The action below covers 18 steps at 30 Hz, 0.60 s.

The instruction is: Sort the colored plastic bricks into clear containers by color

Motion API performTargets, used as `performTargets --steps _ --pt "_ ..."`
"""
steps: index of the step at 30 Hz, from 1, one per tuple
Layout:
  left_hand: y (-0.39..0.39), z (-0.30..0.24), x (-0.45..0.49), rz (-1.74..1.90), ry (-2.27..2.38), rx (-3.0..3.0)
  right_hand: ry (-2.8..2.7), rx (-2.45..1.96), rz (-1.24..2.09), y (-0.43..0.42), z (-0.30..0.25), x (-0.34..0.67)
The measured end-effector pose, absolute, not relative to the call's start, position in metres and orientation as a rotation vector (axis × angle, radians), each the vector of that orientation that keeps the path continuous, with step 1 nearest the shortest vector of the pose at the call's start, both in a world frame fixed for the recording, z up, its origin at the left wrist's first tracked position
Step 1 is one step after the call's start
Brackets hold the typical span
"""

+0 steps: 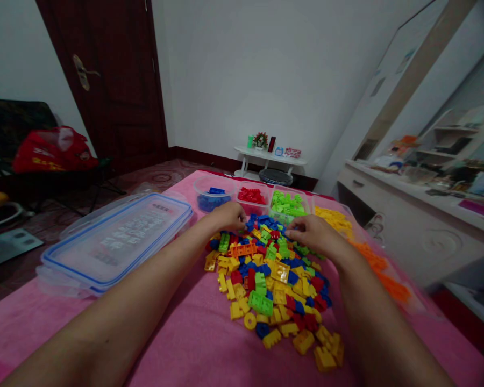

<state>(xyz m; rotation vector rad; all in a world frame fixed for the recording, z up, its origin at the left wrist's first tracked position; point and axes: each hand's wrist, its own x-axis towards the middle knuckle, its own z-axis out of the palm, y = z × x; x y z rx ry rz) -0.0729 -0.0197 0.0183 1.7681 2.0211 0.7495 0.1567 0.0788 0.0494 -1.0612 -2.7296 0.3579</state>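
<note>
Mixed brick pile [280, 272]
Left hand [234, 215] at 11 o'clock, right hand [301, 231] at 1; both curled, pinch unclear. Careless brushing could scatter it.

Left hand [230, 216] and right hand [310, 231] seem to touch the mixed blocks [280, 272]; a clear tub [255, 208] stands just beyond.
</note>
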Motion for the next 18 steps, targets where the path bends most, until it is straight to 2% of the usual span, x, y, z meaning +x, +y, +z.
performTargets --steps 5,9,18 --pt "-0.024 0.035 -0.053 0.999 1.476 1.520 -2.371 -0.778 0.706 0.067 0.054 0.146" --pt "-0.031 0.046 -0.037 1.064 1.246 1.267 -2.282 -0.601 0.971 0.049 0.065 0.142" --pt "-0.024 0.041 -0.029 1.173 1.013 0.823 -2.281 -0.563 0.866 0.039 0.068 0.138"
